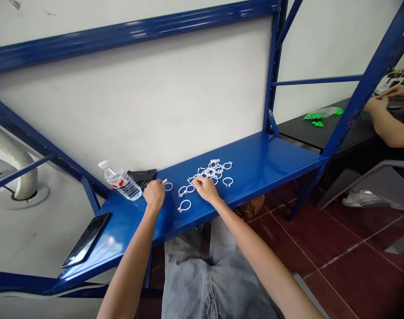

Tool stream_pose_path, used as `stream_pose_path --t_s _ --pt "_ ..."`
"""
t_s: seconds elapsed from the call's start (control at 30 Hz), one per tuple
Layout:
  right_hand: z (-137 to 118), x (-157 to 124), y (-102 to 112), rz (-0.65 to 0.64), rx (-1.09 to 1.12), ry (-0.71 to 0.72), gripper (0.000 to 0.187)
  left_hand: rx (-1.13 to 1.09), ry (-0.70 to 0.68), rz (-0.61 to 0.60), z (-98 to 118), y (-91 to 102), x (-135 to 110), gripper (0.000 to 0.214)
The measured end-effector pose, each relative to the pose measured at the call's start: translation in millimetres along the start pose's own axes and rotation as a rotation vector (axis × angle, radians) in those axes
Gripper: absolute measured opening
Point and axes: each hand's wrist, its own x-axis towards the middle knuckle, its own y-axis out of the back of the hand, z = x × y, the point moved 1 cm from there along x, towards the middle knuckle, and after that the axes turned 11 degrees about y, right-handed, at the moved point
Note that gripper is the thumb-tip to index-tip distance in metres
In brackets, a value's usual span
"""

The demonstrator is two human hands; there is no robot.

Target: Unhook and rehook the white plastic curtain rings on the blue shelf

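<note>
Hands apart on blue steel shelf (255,153). Left hand (154,195) is at a small white bit (164,180) (pinched or not, can't tell); right hand (206,189) rests on heap of white plastic rings (210,170), mid-shelf. Clear plastic water bottle (122,184), water inside, lies on shelf, left of rings, beside black cloth (142,177). Phone (85,239) at shelf's left end; dark red tile floor (321,248) below.

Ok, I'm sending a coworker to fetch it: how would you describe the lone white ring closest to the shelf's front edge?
Find the blue shelf, then the heap of white rings on it between the left hand and the right hand. Below the right hand, one ring lies by itself nearest the front edge, touching nothing, unlike the tangled heap.
</note>
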Motion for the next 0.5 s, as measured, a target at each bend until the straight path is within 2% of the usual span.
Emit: stream_pose_path --t_s 0.13,0.23,0.4,0.5 --pt "1 0 -1 -0.006 0.004 -0.014 0.034 0.046 -0.033 0.052 0 10.7 -3 0.031" --pt "2 1 -2 -0.006 0.007 0.003 0.034 0.096 -0.046 0.041 7 14.8 -10 0.032" --pt "3 1 -2 -0.022 -0.015 0.014 0.034 0.159 -0.074 -0.14 17 6.4 -19 0.03" --pt "2 0 -1 -0.023 -0.024 0.009 0.035 0.139 -0.064 -0.192 15 -0.6 -18 0.034"
